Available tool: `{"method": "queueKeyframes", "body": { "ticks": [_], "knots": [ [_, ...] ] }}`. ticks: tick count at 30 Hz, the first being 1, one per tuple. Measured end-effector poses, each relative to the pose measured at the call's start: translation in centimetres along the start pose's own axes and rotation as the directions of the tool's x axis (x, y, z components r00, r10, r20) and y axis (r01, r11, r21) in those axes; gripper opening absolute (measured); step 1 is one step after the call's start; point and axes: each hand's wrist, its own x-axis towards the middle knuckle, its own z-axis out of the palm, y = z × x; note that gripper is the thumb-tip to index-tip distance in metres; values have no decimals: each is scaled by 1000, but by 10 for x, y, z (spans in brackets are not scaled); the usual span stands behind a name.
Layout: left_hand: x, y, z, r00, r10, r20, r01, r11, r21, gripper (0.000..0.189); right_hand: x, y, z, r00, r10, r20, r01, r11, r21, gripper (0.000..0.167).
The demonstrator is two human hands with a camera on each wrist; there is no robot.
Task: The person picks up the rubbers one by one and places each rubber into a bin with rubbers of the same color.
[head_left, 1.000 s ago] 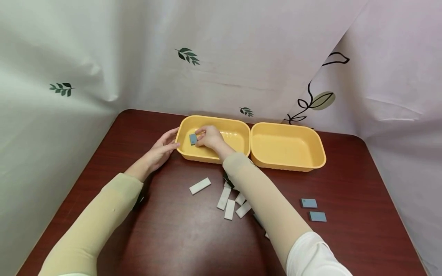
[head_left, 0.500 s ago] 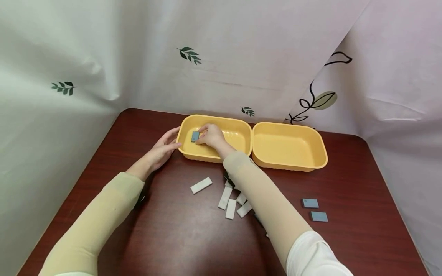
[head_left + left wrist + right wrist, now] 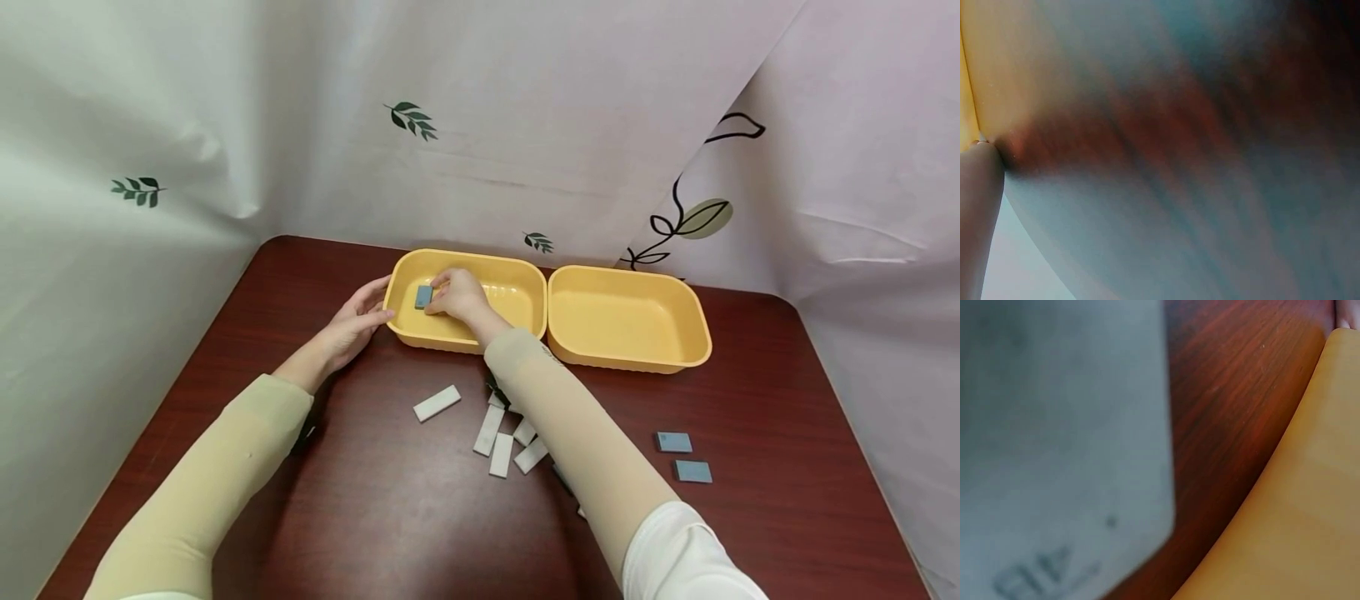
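Inside the left yellow tub (image 3: pixel 517 333), my right hand (image 3: pixel 459 296) pinches a small blue-grey eraser (image 3: pixel 423 297) at its right edge. In the right wrist view the eraser (image 3: pixel 1072 425) fills the left side, blurred, with a mark like "4B" on it. My left hand (image 3: pixel 351 327) holds the left end of that tub, thumb over the rim and fingers along the outer wall. The left wrist view is mostly blurred, with a fingertip (image 3: pixel 982 162) right at the yellow edge.
A second yellow tub (image 3: pixel 630 321) stands right beside the first. Several white bars (image 3: pixel 437 403) lie in front, partly hidden by my right forearm. Two blue-grey erasers (image 3: pixel 673 442) lie on the dark red wooden table (image 3: pixel 375 517) at the right. Patterned cloth (image 3: pixel 300 125) hangs behind.
The view has shifted slightly since a second ago. The eraser in my right hand has moved slightly toward the back of the tub; over the last half second almost nothing has moved.
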Motion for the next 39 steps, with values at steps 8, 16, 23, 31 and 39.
{"method": "queueKeyframes", "body": {
  "ticks": [8,16,23,31,39],
  "knots": [
    [1,0,0,1000,-2,2,2,1000,-1,73,-1,-1,0,1000,-1,-3,1,1000,24,43],
    [1,1,0,1000,5,9,-5,1000,-2,74,-1,-2,-1,1000,0,-15,0,999,43,43],
    [2,1,-1,1000,1,2,-1,1000,-1,71,-1,-2,0,1000,2,-14,-1,998,69,42],
    [2,0,-2,1000,1,2,-1,1000,-6,70,0,-1,0,1000,4,5,-4,994,108,41],
    [0,0,0,1000,2,3,-2,1000,-4,72,-1,-1,1,1000,24,-11,-22,994,103,35]
  ]
}}
